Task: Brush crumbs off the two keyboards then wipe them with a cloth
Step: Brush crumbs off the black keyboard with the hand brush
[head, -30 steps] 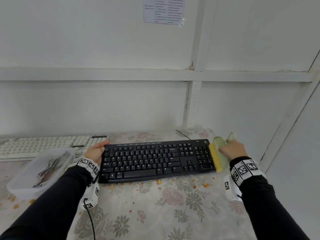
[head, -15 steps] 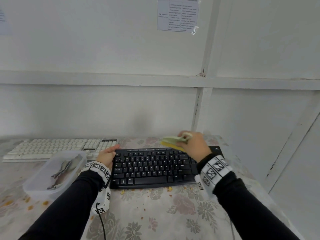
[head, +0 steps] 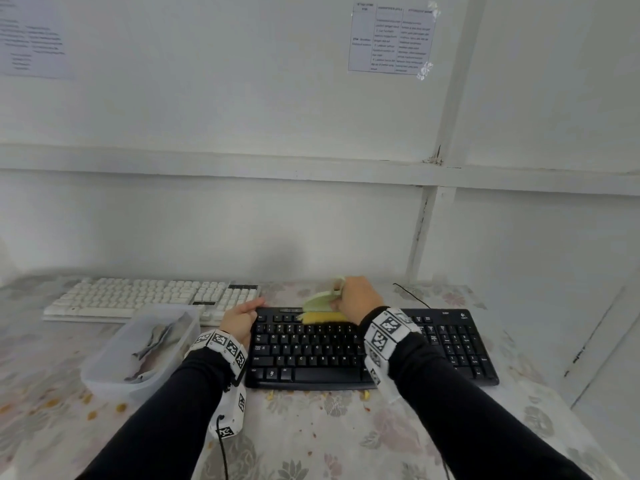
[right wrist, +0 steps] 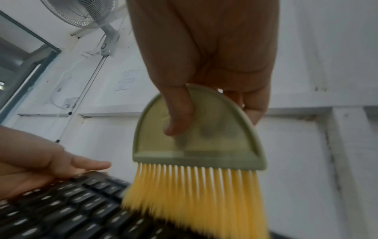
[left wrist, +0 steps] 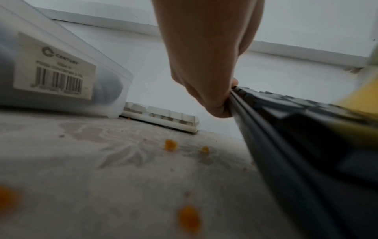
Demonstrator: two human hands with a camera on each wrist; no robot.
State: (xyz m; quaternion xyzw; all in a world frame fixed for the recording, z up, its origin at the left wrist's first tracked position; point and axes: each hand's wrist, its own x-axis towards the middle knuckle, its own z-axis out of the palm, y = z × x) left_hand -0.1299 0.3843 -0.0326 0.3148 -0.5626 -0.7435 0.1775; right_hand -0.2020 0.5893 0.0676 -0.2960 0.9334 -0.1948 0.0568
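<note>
Two keyboards lie on the flowered surface [head: 311, 441], long axes running left to right: a black keyboard [head: 346, 355] near the person and a white keyboard [head: 145, 296] further back on the left. The left hand [head: 239, 320] grips the black keyboard's left edge. The right hand [head: 356, 299] pinches one brush [right wrist: 198, 145], its yellow bristles on the top key rows. One plastic tub [left wrist: 51, 67] is labelled "CENTURY".

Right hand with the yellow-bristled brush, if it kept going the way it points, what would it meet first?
Probably the top key rows of the black keyboard: the right hand angles the green-backed, yellow-bristled brush down onto them; actual contact is unclear.
</note>
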